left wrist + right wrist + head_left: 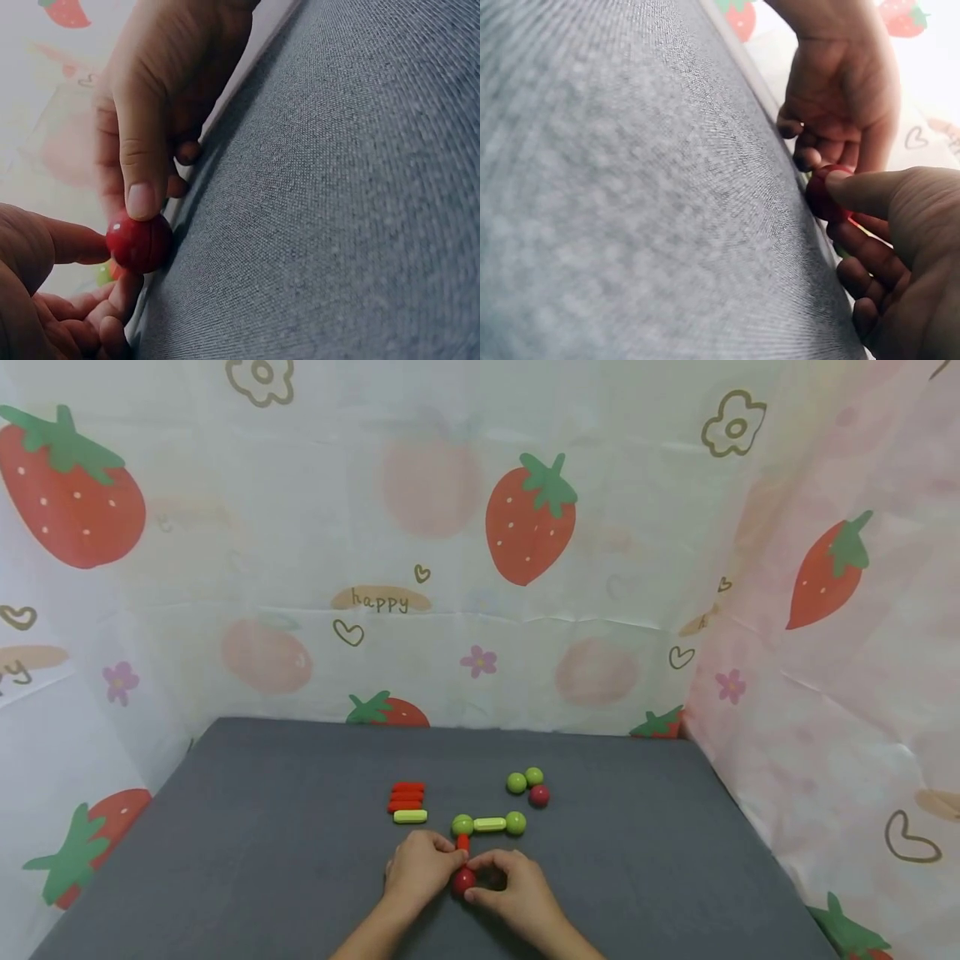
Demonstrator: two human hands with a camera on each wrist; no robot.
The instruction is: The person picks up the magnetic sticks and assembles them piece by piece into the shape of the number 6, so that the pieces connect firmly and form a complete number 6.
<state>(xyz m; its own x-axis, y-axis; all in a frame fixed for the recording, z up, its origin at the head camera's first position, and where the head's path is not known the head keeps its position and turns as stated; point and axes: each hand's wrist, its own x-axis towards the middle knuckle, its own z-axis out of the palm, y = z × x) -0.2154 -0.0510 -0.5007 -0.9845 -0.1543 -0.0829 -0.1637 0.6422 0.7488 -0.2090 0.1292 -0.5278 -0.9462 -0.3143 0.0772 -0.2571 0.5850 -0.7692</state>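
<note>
A dark red ball [463, 882] lies at the near end of a short red rod [462, 842]. That rod runs up to a green ball [462, 825], from which a yellow-green rod [490, 824] leads right to a second green ball [515, 822]. My left hand [422, 867] pinches the red rod close to the red ball; its fingertips partly cover the rod. From the other side, my right hand [522, 891] pinches the red ball, thumb pressed on its near face, as the right wrist view of the ball [826, 196] shows. Fingers hide the joint between rod and ball.
Several red rods [407, 797] lie stacked in a row at the left, with a yellow-green rod [410, 817] in front. Behind the joined pieces, to the right, sit loose green balls [516, 783] and a red ball [539, 796]. A printed curtain rises behind the grey tabletop [300, 793].
</note>
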